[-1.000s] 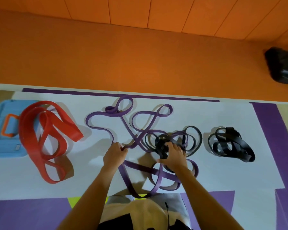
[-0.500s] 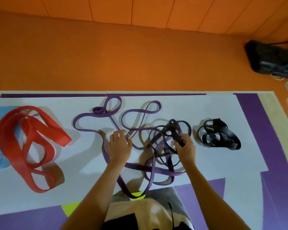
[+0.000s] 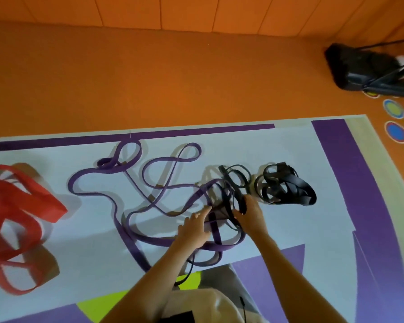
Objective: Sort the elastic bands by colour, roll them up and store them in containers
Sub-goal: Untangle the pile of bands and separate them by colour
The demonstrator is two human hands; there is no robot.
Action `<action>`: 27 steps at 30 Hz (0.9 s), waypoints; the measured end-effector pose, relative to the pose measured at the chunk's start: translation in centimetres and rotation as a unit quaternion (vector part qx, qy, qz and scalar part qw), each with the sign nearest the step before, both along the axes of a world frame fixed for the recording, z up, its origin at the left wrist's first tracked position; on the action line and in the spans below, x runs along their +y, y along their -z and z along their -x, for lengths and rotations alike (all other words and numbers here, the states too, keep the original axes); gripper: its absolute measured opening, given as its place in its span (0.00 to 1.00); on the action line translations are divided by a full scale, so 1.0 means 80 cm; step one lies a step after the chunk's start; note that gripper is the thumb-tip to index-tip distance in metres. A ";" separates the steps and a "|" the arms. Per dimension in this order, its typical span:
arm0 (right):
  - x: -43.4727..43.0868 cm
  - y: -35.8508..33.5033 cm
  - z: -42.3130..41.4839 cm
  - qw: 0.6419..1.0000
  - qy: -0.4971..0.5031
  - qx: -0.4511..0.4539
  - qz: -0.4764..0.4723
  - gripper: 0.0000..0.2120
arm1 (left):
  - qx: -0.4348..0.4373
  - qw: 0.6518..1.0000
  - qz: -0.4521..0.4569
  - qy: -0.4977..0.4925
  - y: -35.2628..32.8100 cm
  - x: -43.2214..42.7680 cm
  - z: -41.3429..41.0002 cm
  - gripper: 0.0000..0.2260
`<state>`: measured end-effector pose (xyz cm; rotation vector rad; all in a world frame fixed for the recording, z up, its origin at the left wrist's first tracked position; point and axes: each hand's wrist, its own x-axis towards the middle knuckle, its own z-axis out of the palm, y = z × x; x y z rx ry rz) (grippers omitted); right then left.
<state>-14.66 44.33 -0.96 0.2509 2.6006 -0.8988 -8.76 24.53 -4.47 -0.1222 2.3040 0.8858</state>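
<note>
My left hand (image 3: 193,230) shifted toward 3 o'clock, fingers straight at the purple band (image 3: 129,241), beside my right hand (image 3: 251,216) gripping the black band (image 3: 230,183); separation apparently progressing.

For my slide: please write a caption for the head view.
Right-hand grip holds a black band tangled with the purple band; left-hand grip touches the purple band.
</note>
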 end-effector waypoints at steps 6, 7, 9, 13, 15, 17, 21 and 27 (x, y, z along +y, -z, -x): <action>-0.009 0.036 0.001 0.970 -0.135 -0.118 -0.162 0.44 | 0.020 0.997 0.074 0.003 -0.001 0.045 0.009 0.31; -0.008 0.041 0.002 0.967 -0.146 -0.105 -0.179 0.43 | 0.019 0.997 0.080 -0.016 0.000 0.053 0.009 0.31; -0.004 0.049 0.009 0.968 -0.155 -0.073 -0.182 0.36 | 0.021 0.994 0.092 -0.061 0.004 0.064 0.009 0.28; 0.014 0.055 0.030 0.978 -0.167 -0.047 -0.116 0.18 | 0.001 0.982 0.130 -0.140 0.012 0.072 0.015 0.26; 0.029 0.053 0.042 0.982 -0.165 -0.030 -0.081 0.14 | -0.010 0.977 0.148 -0.152 0.015 0.078 0.018 0.30; 0.044 0.048 0.054 0.987 -0.150 0.015 -0.057 0.11 | -0.015 0.973 0.174 -0.154 0.015 0.087 0.021 0.38; 0.067 0.031 0.070 0.983 -0.121 0.134 -0.027 0.14 | -0.031 0.964 0.214 -0.152 0.018 0.099 0.018 0.40; 0.100 0.014 0.086 0.980 -0.067 0.186 -0.030 0.23 | -0.013 0.963 0.171 -0.209 0.008 0.102 0.005 0.22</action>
